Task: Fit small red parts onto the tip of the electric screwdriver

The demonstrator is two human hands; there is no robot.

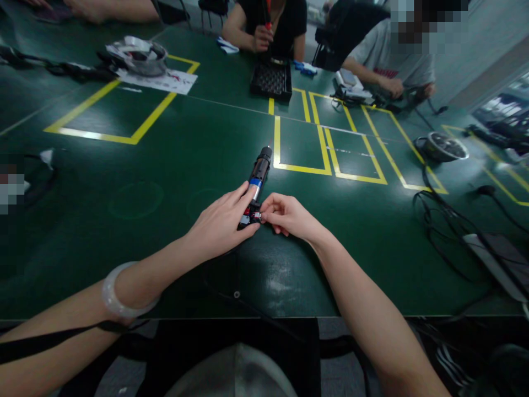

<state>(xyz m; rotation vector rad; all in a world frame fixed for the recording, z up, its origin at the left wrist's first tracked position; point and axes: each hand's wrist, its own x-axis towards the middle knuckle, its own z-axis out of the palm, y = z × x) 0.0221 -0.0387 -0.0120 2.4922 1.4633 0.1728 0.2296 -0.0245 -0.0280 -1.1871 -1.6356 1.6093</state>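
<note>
A slim cylindrical tool (pixel 262 168), like an electric screwdriver with its inside laid bare, lies tilted on the green table. It has a black front end, a blue band and a silver section, with red and black parts near its rear. My left hand (pixel 219 220) lies over the rear half, thumb and fingers on either side, holding it against the table. At the rear end, my right hand (pixel 285 214) pinches a small whitish and red piece (pixel 257 215) between thumb and index finger. The fingertips hide part of that piece, and my left hand covers some of the tool.
Yellow tape outlines (pixel 303 169) mark the green table (pixel 198 165). Beyond them stand a black compartment tray (pixel 271 80) and a bowl (pixel 142 58) on paper. A metal round dish (pixel 444 148), cables (pixel 433 220) and a white power strip (pixel 491 262) lie right. Several people sit across.
</note>
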